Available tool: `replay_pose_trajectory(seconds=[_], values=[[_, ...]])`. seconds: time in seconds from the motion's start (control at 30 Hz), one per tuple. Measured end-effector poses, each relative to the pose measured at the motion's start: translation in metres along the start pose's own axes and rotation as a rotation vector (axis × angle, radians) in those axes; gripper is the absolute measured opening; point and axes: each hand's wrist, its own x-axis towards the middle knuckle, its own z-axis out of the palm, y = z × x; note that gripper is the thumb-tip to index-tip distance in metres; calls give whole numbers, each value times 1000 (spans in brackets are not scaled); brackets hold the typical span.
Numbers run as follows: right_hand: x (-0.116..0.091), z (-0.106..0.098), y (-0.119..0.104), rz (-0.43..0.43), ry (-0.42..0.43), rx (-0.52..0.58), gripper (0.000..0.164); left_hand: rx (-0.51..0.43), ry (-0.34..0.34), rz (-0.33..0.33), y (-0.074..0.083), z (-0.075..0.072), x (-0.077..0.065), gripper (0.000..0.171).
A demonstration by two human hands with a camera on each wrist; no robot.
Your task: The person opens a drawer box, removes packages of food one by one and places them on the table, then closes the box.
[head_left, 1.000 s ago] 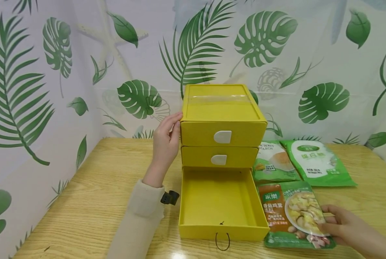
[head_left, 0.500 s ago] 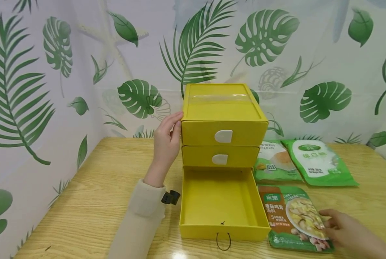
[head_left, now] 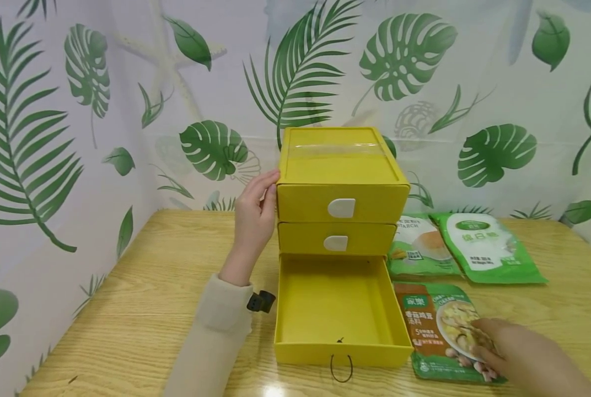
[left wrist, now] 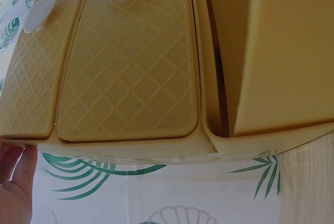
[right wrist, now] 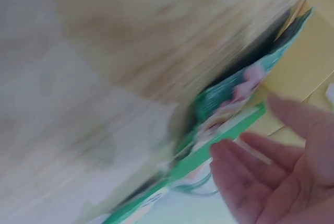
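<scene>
A yellow drawer unit [head_left: 342, 171] stands mid-table, its bottom drawer [head_left: 332, 303] pulled out. My left hand [head_left: 256, 215] rests against the unit's upper left side, fingers fairly straight; the left wrist view shows its fingertips [left wrist: 23, 169] at the unit's edge. Right of the drawer lies a green and brown soup-mix packet [head_left: 426, 336] with a picture of a bowl of food. Over its right part is my right hand [head_left: 528, 353], covering some of the picture. In the right wrist view the right hand's fingers and thumb stand apart, near the packet [right wrist: 229, 96], with nothing between them.
Behind the soup-mix packet lie a green starch bag [head_left: 424, 248] and a green and white bag [head_left: 489, 248]. A thin dark loop [head_left: 342, 368] hangs from the pulled-out drawer's front. A leaf-patterned cloth [head_left: 201, 82] backs the wooden table [head_left: 141, 309].
The soup-mix packet, gripped by its right edge and slightly raised a second ago, now lies lower, at the table. My right hand has let go and moved left over it. The left hand stays put.
</scene>
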Motion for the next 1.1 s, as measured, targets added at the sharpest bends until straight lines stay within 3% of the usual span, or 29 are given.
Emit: replay_pose_trajectory(seconds=[0.13,0.27,0.47,0.73,1.1], values=[[-4,5,-15,-131,52,-47,51,2,0,1,0,2,0,21],[-5,10,-24,-155,41,-88,66,8,-3,9,-1,3,0,21],[-2,11,-26,-168,30,-78,54,19,0,9,0,2,0,21],[2,7,-21,-338,102,-85,27,17,-1,6,1,0,0,21],[6,3,-23,-307,123,-57,28,19,4,8,0,0,0,21]])
